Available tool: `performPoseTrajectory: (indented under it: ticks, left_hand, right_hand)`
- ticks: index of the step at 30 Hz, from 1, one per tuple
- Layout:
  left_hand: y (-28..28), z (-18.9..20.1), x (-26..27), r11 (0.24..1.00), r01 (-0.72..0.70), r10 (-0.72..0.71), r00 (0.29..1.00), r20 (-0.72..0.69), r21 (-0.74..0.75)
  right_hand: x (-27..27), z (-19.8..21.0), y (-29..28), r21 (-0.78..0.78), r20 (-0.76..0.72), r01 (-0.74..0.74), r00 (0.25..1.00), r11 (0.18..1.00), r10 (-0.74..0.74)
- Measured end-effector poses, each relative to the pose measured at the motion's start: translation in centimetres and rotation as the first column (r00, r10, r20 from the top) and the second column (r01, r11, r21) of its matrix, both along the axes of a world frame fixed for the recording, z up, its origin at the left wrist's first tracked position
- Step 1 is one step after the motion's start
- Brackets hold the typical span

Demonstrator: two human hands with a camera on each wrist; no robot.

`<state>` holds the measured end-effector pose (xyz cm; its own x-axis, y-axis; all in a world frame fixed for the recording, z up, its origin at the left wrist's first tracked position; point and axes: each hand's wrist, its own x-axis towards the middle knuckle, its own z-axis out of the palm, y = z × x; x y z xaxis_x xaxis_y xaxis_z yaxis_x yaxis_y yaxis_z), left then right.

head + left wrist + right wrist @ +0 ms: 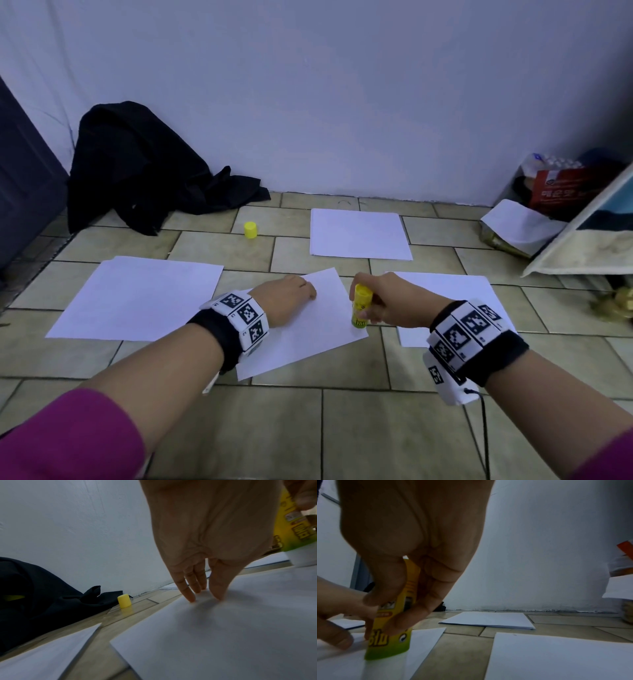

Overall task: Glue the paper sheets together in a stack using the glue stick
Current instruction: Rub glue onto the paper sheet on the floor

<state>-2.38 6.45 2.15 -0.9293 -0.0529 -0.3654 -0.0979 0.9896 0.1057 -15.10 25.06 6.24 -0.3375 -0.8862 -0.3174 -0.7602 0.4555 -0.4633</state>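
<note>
A white paper sheet (308,329) lies skewed on the tiled floor in front of me. My left hand (306,291) presses it near its far edge with straight fingertips (190,596). My right hand (364,313) grips a yellow glue stick (361,305), held upright with its white glue end down on the sheet (423,639) close to the right edge. The wrist view shows thumb and fingers pinching the glue stick (388,642). The yellow cap (250,229) stands by itself on the floor farther back.
More white sheets lie around: one at the left (137,298), a thin stack by the wall (358,234), one at the right (479,291) partly under my right wrist. A black cloth (144,171) is heaped at the back left, and boxes and clutter (561,192) at the back right.
</note>
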Motion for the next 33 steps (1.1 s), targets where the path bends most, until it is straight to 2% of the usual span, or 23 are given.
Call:
performPoseTrajectory:
  ticks: [3,6,9,11,13,15,18,21,25,29,33]
  left_hand:
    - [-0.4,0.1,0.2,1.000,0.014,-0.014,1.000,0.023,-0.015]
    - [-0.5,0.4,0.2,0.996,-0.058,0.061,0.997,0.036,-0.070]
    - [-0.5,0.3,0.5,0.988,-0.085,0.088,0.996,0.020,-0.125]
    - [-0.5,-0.2,0.9,0.998,-0.037,0.035,0.999,-0.038,-0.048]
    - [-0.5,-0.6,1.2,1.000,0.026,-0.025,0.999,-0.037,0.017]
    - [-0.6,-0.5,1.4,0.999,0.031,-0.031,1.000,-0.004,-0.023]
    - [-0.9,-0.2,1.7,0.994,-0.057,0.055,0.998,-0.022,-0.093]
    - [-1.4,-0.4,2.1,0.990,-0.117,0.114,0.993,-0.042,-0.081]
    - [-1.5,-1.7,2.3,0.987,-0.159,0.159,0.986,-0.055,0.005]
    - [-1.1,-2.0,2.8,0.981,-0.190,0.191,0.981,-0.021,0.041]
    - [-1.2,-1.7,2.9,0.978,-0.196,0.198,0.980,-0.025,0.064]
  right_hand:
    - [-0.6,0.2,0.4,0.000,0.052,0.037,0.998,0.999,-0.037]
    - [-1.8,0.3,0.5,-0.087,0.115,0.166,0.981,0.982,-0.156]
    - [-2.7,0.3,0.3,-0.239,0.170,0.318,0.944,0.917,-0.283]
    - [-3.0,0.1,-0.3,-0.294,0.213,0.374,0.923,0.880,-0.321]
    - [-3.0,-0.4,-1.1,-0.326,0.242,0.408,0.908,0.853,-0.342]
    - [-2.9,-0.9,-2.1,-0.356,0.271,0.452,0.888,0.818,-0.373]
    - [-2.9,-1.7,-4.0,-0.384,0.322,0.530,0.844,0.756,-0.429]
    - [-2.5,-2.4,-6.0,-0.392,0.295,0.525,0.849,0.755,-0.437]
    - [-1.1,-2.8,-9.0,-0.411,0.284,0.485,0.873,0.772,-0.397]
    - [0.1,-3.0,-11.7,-0.397,0.291,0.434,0.895,0.809,-0.338]
    - [0.6,-3.4,-13.6,-0.342,0.218,0.376,0.923,0.861,-0.316]
